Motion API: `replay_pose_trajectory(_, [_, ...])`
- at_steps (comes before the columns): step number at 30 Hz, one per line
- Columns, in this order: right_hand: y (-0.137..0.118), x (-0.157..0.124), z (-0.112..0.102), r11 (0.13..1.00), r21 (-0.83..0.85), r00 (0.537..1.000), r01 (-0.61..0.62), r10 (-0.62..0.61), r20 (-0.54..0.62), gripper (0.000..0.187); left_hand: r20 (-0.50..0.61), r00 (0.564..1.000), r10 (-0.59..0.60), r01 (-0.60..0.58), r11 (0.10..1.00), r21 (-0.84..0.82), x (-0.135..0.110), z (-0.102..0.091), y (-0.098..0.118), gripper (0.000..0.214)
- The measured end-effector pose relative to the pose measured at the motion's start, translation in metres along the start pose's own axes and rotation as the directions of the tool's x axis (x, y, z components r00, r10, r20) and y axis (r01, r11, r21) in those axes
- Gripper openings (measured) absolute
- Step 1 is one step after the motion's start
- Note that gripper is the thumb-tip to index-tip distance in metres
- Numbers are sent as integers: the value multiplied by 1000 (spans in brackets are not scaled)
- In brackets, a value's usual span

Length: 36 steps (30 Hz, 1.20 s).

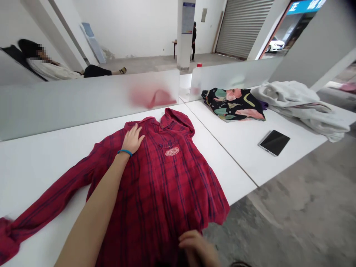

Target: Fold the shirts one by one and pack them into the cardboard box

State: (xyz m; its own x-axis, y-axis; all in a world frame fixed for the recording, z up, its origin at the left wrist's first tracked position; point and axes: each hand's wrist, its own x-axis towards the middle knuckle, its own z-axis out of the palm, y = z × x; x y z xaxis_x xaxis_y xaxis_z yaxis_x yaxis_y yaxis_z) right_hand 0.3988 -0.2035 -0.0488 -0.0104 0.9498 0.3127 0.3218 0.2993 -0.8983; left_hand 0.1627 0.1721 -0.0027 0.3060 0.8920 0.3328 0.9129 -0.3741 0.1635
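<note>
A red plaid shirt (172,178) lies spread out on the white table (36,174), collar away from me, with an embroidered patch (172,151) on its chest pocket. Its sleeve (55,174) stretches down to the left. My left hand (132,139), with a blue wristband (125,151), rests flat near the collar with its fingers apart. My right hand (197,248) sits at the lower edge of the frame, curled at the shirt's hem. Whether it grips the cloth is hidden.
A black floral garment (233,104), a dark tablet (274,142) and a heap of pale cloth (302,107) lie on the adjoining table. A frosted partition (83,100) runs along the far edge. Beyond it, one person reclines (50,65) and another stands (193,40).
</note>
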Motion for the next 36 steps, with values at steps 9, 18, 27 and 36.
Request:
replay_pose_trajectory(9, [32, 15, -93, 807, 330, 704, -491, 590, -396, 46, 89, 987, -133, 132, 991, 23, -16, -4, 8, 68])
replay_pose_trajectory(18, [-25, 21, -123, 593, 468, 731, -655, 654, 193, 39, 281, 930, -237, 231, 971, 54, -25, -10, 15, 81])
replay_pose_trajectory(27, [-8, 28, -146, 781, 271, 744, -562, 621, -247, 36, 260, 930, -260, 252, 966, 64, -25, -10, 14, 81])
replay_pose_trajectory(36, [-46, 102, -133, 647, 637, 749, -418, 642, -161, 52, 266, 918, -293, 287, 956, 63, -2, -8, -18, 78])
